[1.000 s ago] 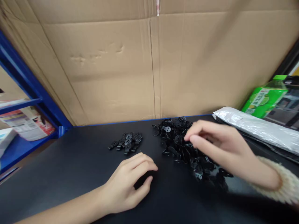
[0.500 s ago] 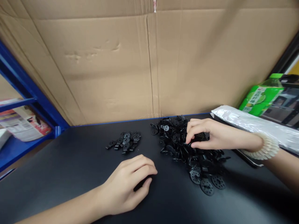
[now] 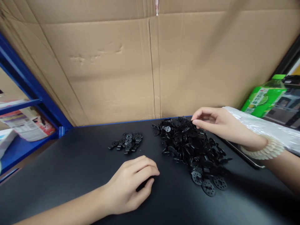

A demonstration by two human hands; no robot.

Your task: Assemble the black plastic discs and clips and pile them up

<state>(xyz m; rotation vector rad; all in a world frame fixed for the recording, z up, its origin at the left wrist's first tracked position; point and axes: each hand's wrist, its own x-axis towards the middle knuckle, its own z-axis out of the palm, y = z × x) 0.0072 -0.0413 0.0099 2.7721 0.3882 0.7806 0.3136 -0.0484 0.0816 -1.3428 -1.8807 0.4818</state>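
Observation:
A large heap of black perforated plastic discs with tabs (image 3: pixel 192 142) lies right of centre on the black table (image 3: pixel 77 175). At the heap's far right edge is my right hand (image 3: pixel 212 122), thumb and forefinger tips pinched together; whatever may be between them is too small or hidden to make out. My left hand (image 3: pixel 133 184) rests on the table in front of the heap, loosely curled with a gap between thumb and fingers, holding nothing visible. Beyond it, to the left, sits a smaller cluster of the same black pieces (image 3: pixel 128 141), several overlapping each other.
Cardboard (image 3: pixel 112 68) stands upright along the table's back edge. On the right are a silvery plastic package (image 3: pixel 262 128) and a green drink bottle (image 3: pixel 262 98). A blue metal frame (image 3: pixel 30 90) holding a printed packet (image 3: pixel 30 125) borders the left.
My right hand has lifted from the middle of the heap and moved back and to the right. My left hand stays in place. The view has shifted slightly.

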